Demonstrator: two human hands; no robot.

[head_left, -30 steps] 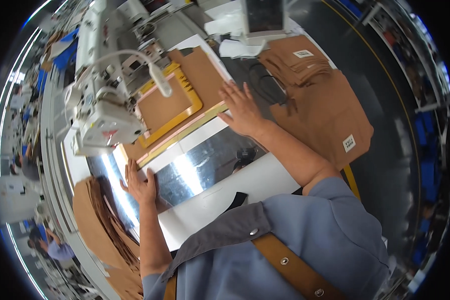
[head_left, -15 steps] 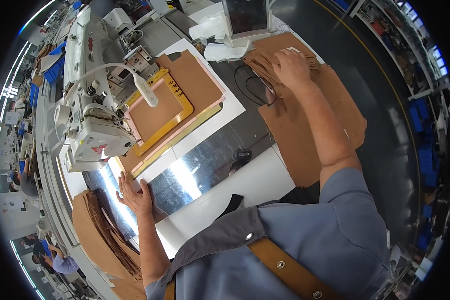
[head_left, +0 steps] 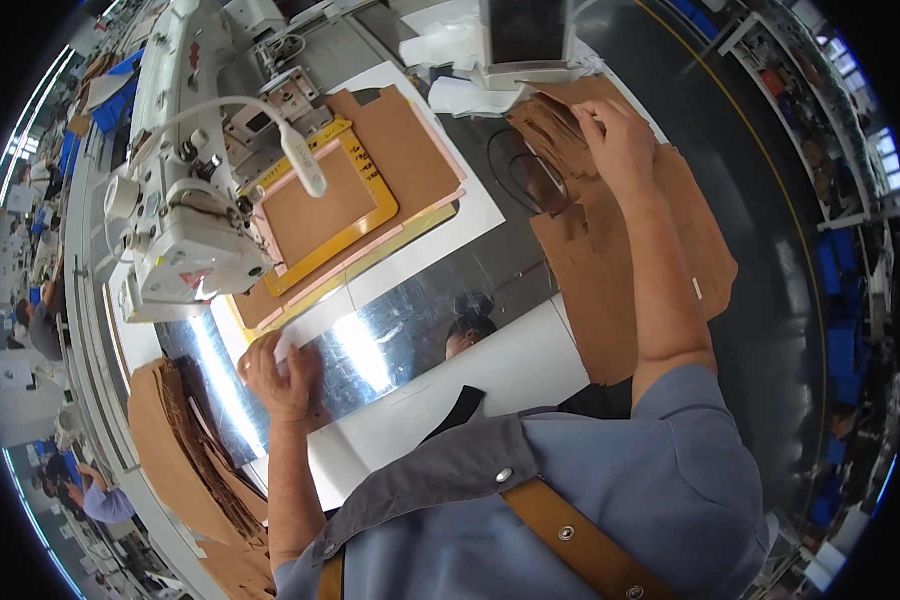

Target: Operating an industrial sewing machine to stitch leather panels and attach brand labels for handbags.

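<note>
My right hand [head_left: 622,150] is over the far end of a stack of brown sheet pieces [head_left: 560,130] on the right. Its fingertips are drawn together with a small pale bit beside them; what they pinch I cannot make out. My left hand [head_left: 278,378] hovers at or rests on the shiny metal plate [head_left: 410,325], fingers bent and thumb apart. It is next to the near corner of a yellow frame template [head_left: 375,205], which lies over a brown panel [head_left: 410,140] with pink edging. The white sewing machine head [head_left: 195,255] stands at the template's left side.
A curved stack of brown pieces [head_left: 165,430] lies left of my left forearm. A screen [head_left: 528,35] stands at the back, with white cloths [head_left: 475,97] beside it. A black cable [head_left: 510,170] loops by the right stack. A white lamp [head_left: 308,170] hangs over the template.
My left hand has gone from spread fingers to bent ones, near the same corner. My right hand has drawn its fingertips together over the brown stack. The view has shifted slightly.
</note>
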